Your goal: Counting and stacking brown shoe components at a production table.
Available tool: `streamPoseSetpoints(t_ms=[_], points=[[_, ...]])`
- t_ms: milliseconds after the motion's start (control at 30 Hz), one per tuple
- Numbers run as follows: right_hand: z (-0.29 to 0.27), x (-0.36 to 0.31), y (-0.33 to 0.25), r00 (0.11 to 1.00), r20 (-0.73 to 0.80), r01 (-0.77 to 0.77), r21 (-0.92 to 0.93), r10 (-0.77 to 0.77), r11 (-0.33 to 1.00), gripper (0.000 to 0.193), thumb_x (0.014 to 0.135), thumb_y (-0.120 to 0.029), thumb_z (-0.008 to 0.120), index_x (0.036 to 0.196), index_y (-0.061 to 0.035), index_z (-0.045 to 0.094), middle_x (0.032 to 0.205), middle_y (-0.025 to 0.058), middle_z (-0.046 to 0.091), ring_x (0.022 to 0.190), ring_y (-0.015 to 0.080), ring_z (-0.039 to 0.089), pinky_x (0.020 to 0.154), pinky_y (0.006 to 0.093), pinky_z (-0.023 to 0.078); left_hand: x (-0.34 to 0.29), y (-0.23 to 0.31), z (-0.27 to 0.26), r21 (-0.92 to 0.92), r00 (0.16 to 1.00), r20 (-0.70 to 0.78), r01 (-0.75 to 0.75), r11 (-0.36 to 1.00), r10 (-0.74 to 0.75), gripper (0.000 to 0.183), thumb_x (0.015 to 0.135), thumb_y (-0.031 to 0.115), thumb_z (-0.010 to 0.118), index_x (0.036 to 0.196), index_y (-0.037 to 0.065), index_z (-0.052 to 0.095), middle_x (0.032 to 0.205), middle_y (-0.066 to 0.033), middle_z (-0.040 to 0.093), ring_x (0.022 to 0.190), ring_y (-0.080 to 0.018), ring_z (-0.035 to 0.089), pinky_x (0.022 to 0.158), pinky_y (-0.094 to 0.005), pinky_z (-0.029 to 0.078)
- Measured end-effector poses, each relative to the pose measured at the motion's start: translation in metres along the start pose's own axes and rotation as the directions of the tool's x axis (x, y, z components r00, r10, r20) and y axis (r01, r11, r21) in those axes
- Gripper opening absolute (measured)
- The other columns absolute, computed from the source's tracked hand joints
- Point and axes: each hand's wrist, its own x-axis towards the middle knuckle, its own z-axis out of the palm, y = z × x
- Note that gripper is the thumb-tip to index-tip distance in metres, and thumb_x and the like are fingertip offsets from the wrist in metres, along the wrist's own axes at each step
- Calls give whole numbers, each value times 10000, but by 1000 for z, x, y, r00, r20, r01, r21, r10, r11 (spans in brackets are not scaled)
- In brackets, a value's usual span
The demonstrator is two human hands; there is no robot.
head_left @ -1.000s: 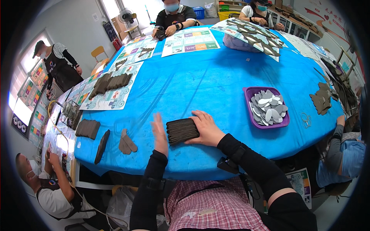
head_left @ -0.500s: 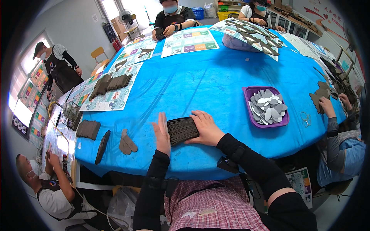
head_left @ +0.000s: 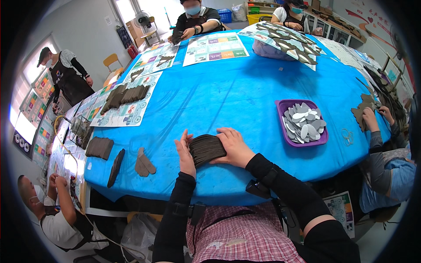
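A row of thin dark brown flat pieces (head_left: 207,150) stands packed on edge in front of me, its top slightly arched. My left hand (head_left: 186,154) presses against the left end, with its fingers bent round the far side. My right hand (head_left: 233,148) grips the right end, thumb on the near side and fingers on the far side. To the left lie a few loose brown rounded strips (head_left: 144,163), a narrow dark bundle (head_left: 115,168) and another brown stack (head_left: 100,147).
A purple tray (head_left: 283,109) of grey and white ovals stands right, with rubber bands (head_left: 347,136) beside it. Brown pieces (head_left: 126,96) lie on a printed sheet at left. Far back, a piece-covered sheet (head_left: 280,37) rests on a bundle. Several people work around the blue-covered table (head_left: 219,98).
My left hand, flat and blurred against the stack's end before, now bends its fingers round it. The stack's top has become more arched. My right hand stays in nearly the same place.
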Motion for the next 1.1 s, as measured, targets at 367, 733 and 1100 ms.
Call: streamPoseSetpoints(t_ms=[367, 733, 1100], points=[[-22, -4, 5, 984, 180, 26, -67, -13, 997, 948, 625, -583, 729, 1290, 7, 399, 1320, 214, 362, 1274, 398, 278, 1056, 489, 235, -3, -14, 5, 778, 937, 138, -304, 549, 322, 299, 934, 267, 443, 1089, 56, 587, 1059, -137, 499, 1015, -273, 455, 908, -365, 341], [-9, -5, 0, 995, 104, 22, -235, 3, 972, 1113, 663, -732, 576, 1282, 152, 301, 1316, 267, 348, 1283, 388, 284, 1078, 475, 210, 1, -16, 9, 748, 922, 107, -322, 581, 373, 314, 958, 265, 375, 978, 63, 615, 988, -120, 528, 947, -274, 472, 869, -384, 349], [-12, -2, -1, 990, 131, -29, -213, 58, 977, 1137, 631, -708, 634, 1307, 129, 266, 1333, 274, 316, 1292, 395, 260, 1078, 490, 201, 9, -19, -1, 682, 932, 124, -329, 653, 341, 332, 960, 263, 369, 961, 56, 627, 976, -126, 540, 943, -266, 481, 859, -374, 363]])
